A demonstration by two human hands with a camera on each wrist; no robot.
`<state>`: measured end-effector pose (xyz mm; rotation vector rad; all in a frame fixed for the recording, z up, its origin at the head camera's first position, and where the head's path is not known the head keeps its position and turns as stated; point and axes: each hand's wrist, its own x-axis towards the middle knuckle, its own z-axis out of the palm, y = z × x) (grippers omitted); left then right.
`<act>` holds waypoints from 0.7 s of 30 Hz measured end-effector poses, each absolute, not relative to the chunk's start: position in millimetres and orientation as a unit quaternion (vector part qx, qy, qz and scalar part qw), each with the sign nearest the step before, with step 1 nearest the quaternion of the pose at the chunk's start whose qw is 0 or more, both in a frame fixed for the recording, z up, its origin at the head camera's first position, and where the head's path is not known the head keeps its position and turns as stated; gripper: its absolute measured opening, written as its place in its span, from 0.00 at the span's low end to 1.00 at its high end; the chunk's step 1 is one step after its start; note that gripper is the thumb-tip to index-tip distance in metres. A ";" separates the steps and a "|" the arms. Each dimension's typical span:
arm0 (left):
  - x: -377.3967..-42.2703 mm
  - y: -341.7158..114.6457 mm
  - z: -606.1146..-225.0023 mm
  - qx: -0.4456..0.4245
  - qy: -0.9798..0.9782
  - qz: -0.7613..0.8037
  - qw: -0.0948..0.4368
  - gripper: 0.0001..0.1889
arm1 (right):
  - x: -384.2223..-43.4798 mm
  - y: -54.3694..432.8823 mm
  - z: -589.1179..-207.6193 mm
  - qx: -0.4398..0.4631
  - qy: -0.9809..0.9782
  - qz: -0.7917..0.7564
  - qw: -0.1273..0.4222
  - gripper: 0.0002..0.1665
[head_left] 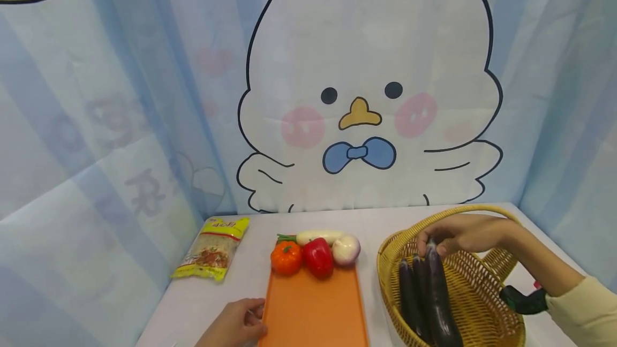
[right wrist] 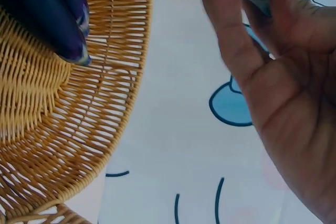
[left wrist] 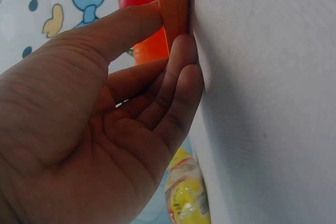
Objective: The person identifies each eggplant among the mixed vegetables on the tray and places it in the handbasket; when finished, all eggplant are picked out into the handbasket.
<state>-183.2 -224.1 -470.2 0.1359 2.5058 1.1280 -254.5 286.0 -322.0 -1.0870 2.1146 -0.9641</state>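
Observation:
My right hand [head_left: 460, 235] pinches a dark purple eggplant [head_left: 439, 299] by its stem end, over a woven basket [head_left: 487, 283]. The lower part of this eggplant overlaps the basket in the head view. Beside it, more eggplants [head_left: 409, 299] lie in the basket; their tips [right wrist: 79, 56] show in the right wrist view. At the lower middle, my left hand [head_left: 236, 321] grips the left edge of an orange cutting board [head_left: 313, 309]. In the left wrist view its thumb is on one face of the board's edge [left wrist: 176, 9], with fingers against the other side.
Along the board's far end lie an orange pumpkin [head_left: 286, 258], a red bell pepper [head_left: 318, 257], a purple-white turnip [head_left: 346, 250] and a long white radish [head_left: 318, 237]. A yellow food packet [head_left: 209, 250] lies at left. The basket's handle [head_left: 434, 219] arches over the right forearm.

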 end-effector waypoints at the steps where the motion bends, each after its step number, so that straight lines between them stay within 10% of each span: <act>1: -182.8 -223.9 -469.8 0.048 0.894 0.402 0.193 0.30 | -254.6 286.2 -321.6 -0.403 0.793 -0.359 0.283 0.14; 21: -182.8 -224.3 -470.6 0.053 0.891 0.404 0.200 0.30 | -263.6 295.7 -335.5 -0.422 0.818 -0.309 0.238 0.15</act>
